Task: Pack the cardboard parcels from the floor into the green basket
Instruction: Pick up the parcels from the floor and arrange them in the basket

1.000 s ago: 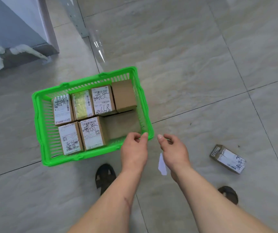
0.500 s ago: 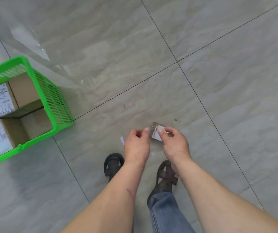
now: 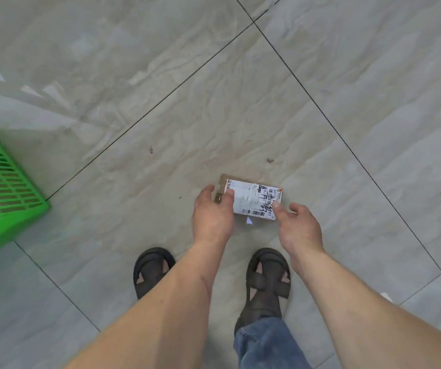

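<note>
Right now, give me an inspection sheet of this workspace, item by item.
Surface: grey tiled floor with dark grout lines and a few small specks.
Job's things: one cardboard parcel, label up, between both hands; green basket only partly in view at the left edge.
Clutter: small white scrap by the parcel.
Grippers: left hand with fingers on the parcel's left end; right hand with a fingertip at its right near corner; a firm grip cannot be confirmed.
Cables: nothing seen.
Surroundings: the person's feet in dark sandals.
</note>
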